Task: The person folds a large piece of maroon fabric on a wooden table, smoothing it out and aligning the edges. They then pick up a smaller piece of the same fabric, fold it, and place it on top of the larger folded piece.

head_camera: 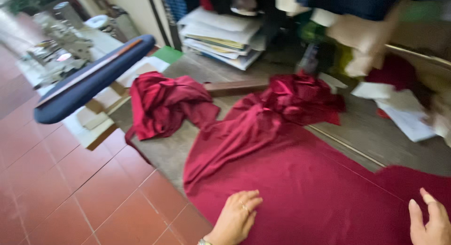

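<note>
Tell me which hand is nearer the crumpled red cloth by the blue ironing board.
Left. The left hand lies flat on the spread red fabric, below and right of the crumpled cloth. The right hand is at the far right edge, much farther off.

Dark red cloth (pixel 300 188) is spread flat over the grey worktop (pixel 169 151) nr the front edge; its far end is bunched into crumpled folds. A 2nd red cloth piece (pixel 162 104) is heaped apart, at the worktop's left edge.
</note>
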